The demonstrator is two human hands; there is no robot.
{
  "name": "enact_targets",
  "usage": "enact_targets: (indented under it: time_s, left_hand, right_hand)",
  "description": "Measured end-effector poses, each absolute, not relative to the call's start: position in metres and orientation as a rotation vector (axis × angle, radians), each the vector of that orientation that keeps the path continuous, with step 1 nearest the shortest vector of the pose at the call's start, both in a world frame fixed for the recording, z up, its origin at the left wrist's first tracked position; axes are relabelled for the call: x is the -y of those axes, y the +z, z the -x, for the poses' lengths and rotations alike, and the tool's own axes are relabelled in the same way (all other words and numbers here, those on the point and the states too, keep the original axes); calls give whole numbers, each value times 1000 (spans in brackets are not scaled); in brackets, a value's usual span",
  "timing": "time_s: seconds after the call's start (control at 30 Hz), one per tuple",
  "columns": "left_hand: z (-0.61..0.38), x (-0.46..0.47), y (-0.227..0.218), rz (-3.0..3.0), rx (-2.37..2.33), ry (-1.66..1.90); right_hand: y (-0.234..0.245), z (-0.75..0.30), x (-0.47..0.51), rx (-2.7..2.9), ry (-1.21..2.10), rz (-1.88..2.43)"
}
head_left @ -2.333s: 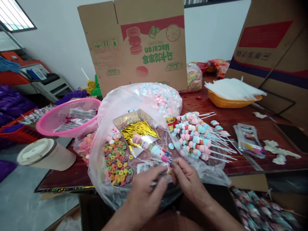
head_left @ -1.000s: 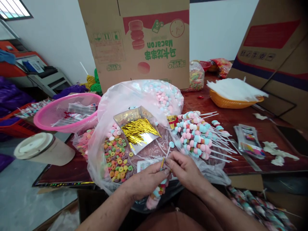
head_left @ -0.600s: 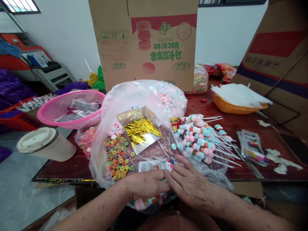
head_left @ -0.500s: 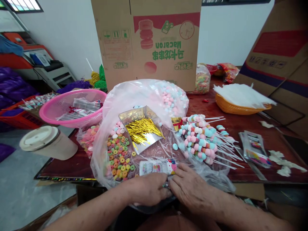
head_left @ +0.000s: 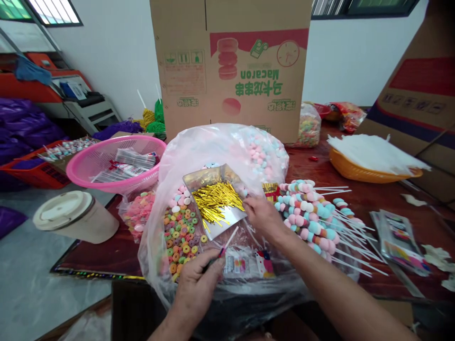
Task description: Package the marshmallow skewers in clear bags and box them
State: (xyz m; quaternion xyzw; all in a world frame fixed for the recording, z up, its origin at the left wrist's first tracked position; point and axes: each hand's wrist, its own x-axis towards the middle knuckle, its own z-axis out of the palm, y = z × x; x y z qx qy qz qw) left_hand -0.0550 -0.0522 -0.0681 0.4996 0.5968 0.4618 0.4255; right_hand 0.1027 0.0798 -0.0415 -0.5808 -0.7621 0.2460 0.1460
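In the head view, my left hand (head_left: pixel 201 279) is closed around a wrapped skewer whose white stick (head_left: pixel 232 237) points up and away; the rest is hidden in my palm. My right hand (head_left: pixel 261 215) reaches across to the right edge of the pile of gold twist ties (head_left: pixel 218 201), its fingertips pinched; what they hold, if anything, is hidden. The ties lie on a silvery tray (head_left: pixel 218 231). Between my hands lies a printed clear packet (head_left: pixel 245 264). To the left are colourful ring-shaped candies (head_left: pixel 181 237) on a clear plastic bag (head_left: pixel 199 137).
Marshmallow skewers (head_left: pixel 309 218) lie to the right, sticks pointing right. Printed pouches (head_left: pixel 401 237) lie farther right. A pink basket (head_left: pixel 85 184) and a lidded cup (head_left: pixel 78 215) stand left. A large carton (head_left: pixel 231 104) stands behind; an orange basket (head_left: pixel 377 175) is at back right.
My hands were together at the near edge and have parted. The left moved left with a stick now showing; the right went forward to the gold ties. The view has shifted slightly.
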Motion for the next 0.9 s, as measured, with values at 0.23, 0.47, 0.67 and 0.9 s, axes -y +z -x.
enact_targets:
  time_s: [0.23,0.47,0.67,0.9]
  left_hand:
    - [57,47,-63,-360,-1387,1265]
    - [58,35,-61,-289,-1290,1251]
    - [55,25,-53,-235,-1195,1262]
    - [38,25,-50,-324,-1163,1222]
  right_hand:
    - [-72,-82,-116,2215,526,1808]
    - [-62,-109,-118,2215,586,1646]
    - [-52,-111,-91,2142,810,1477]
    - [-30,-110,-14,1895,1566,1050]
